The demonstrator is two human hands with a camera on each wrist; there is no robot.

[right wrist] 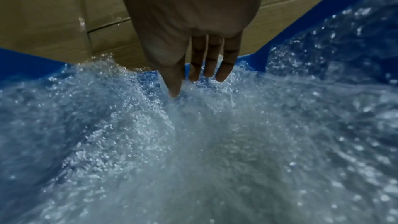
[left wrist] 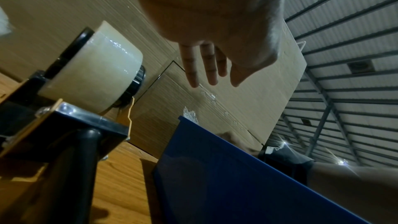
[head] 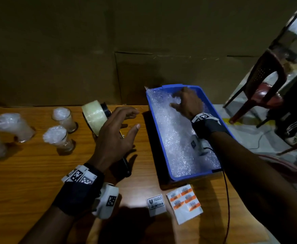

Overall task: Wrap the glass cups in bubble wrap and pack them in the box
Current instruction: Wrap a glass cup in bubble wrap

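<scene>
While my right hand (head: 188, 103) reaches into the blue box (head: 161, 138) at the right edge of the table (head: 29, 182), its fingers (right wrist: 212, 60) lie straight and pressed on the bubble wrap (head: 175, 131) that lines the box; that grip grasps nothing. The sheet covers the box floor and rides up its walls, and a corner of it sticks up past the far left corner of the box.

My left hand (head: 114, 134) hovers above the table just left of the box, fingers spread and relaxed, its grip released (the wrist view shows nothing in it). Under and beyond it stands the tape dispenser (head: 96, 115), a fat roll of clear tape on a black frame, not touched as far as I can tell.

The cups wait toward the left edge. Two glass cups (head: 63, 118) stand upright near the dispenser, each stuffed with wrap at the mouth, one nearer the far edge, the other (head: 59, 138) closer to me. Further left lie wrapped bundles (head: 13, 125), blurred, so I cannot tell how they sit.

At the near edge, in front of the box, lie a fragile label (head: 155, 203) and a sheet of orange stickers (head: 184, 201), side by side.
</scene>
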